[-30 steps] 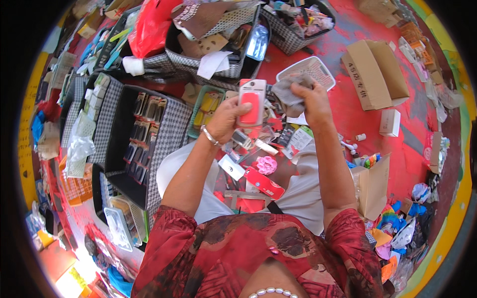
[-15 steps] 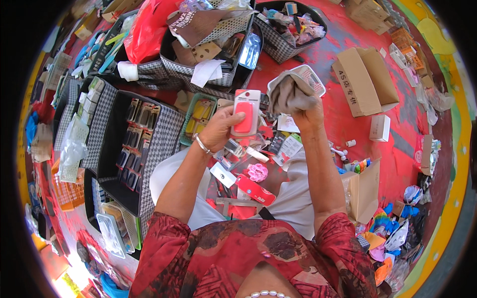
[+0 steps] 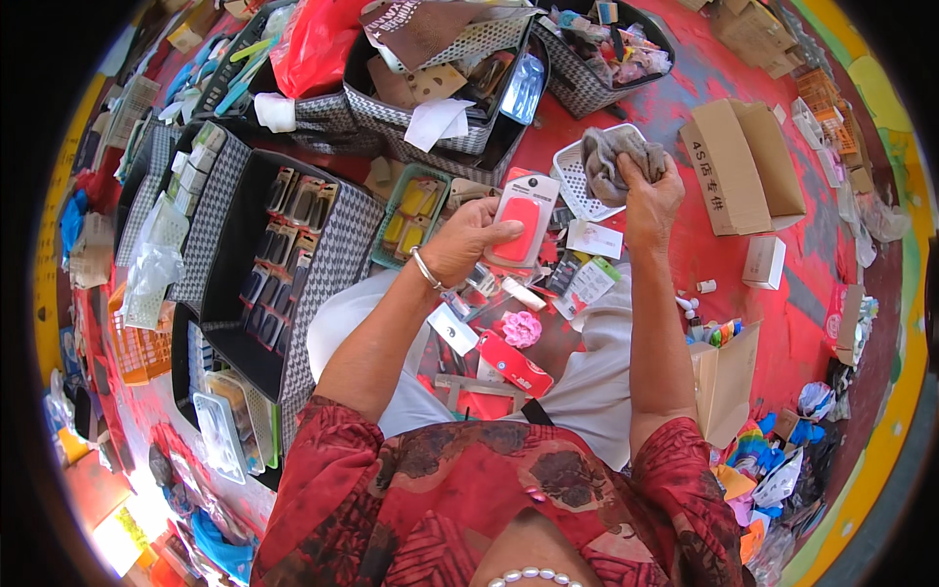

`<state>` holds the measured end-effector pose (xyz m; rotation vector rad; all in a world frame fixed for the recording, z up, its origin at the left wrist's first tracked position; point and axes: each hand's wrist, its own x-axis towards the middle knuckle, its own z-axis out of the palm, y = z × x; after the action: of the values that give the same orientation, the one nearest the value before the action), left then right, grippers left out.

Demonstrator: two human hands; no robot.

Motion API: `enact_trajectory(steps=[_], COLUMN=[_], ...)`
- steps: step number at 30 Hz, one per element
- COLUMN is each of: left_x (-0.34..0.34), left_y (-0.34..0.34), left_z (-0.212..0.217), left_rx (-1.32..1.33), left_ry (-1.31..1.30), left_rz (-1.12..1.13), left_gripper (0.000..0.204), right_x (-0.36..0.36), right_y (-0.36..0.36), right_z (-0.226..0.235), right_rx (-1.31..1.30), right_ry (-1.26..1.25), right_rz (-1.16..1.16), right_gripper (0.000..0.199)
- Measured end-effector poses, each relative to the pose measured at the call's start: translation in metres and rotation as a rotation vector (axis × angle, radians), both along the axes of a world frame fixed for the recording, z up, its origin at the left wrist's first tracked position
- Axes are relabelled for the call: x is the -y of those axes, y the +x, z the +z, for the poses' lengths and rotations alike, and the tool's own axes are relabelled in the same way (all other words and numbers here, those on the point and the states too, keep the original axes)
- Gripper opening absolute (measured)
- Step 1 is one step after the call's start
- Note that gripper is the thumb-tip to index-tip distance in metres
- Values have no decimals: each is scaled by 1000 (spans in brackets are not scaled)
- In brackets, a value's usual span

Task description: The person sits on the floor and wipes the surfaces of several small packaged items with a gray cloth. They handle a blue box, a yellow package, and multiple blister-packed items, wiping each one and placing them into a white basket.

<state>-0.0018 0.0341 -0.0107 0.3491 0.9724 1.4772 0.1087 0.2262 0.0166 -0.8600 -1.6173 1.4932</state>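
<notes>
My left hand (image 3: 462,243) pinches a clear blister pack (image 3: 525,220) with a pale card top and an oval red-pink item inside, which I cannot name. A bunched grey cloth (image 3: 608,164) is in my right hand (image 3: 652,203), fingers closed round it. Behind the cloth stands a white perforated plastic basket (image 3: 577,198), partly hidden. Between my legs lie a pink flower-shaped piece (image 3: 521,330), a red flat box (image 3: 514,362), a white box (image 3: 453,330) and several small packages. The green basket (image 3: 391,256) beside my left hand holds yellow items.
At left, an open houndstooth storage box (image 3: 333,293) holds rows of carded packs. More full houndstooth bins (image 3: 430,137) stand ahead, a red plastic bag (image 3: 311,54) among them. An open cardboard carton (image 3: 726,171) and a small white box (image 3: 765,262) sit at right.
The cloth has come up closer round my right hand's fingers, showing more of the white basket. The blister pack tilts slightly more. The whole view has shifted, so things appear farther right.
</notes>
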Motion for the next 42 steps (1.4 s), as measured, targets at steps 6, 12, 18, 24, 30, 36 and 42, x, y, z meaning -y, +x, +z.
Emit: enact_trajectory(steps=[6, 12, 18, 24, 30, 36, 42], left_x=[0, 5, 35, 159, 360, 522, 586], left_y=[8, -6, -14, -17, 35, 169, 310], left_z=[-4, -4, 26, 99, 118, 26, -99], left_rx=[-197, -134, -295, -481, -420, -206, 478], left_ry=[-11, -22, 115, 108, -134, -428, -444], left_rz=[-34, -14, 176, 605, 1120, 1576, 1997], left_gripper=[44, 43, 42, 39, 38, 39, 32], right_x=[41, -8, -15, -15, -6, -19, -55], right_y=[-15, 2, 11, 9, 25, 53, 74], right_z=[-2, -20, -60, -107, -101, -115, -150], right_rx=[252, 253, -303, -370, -162, 51, 171], right_ry=[753, 182, -1004, -1216, -1123, -1080, -992], right_rz=[487, 89, 432, 760, 740, 711, 352], right_gripper=[27, 19, 19, 30, 33, 35, 32])
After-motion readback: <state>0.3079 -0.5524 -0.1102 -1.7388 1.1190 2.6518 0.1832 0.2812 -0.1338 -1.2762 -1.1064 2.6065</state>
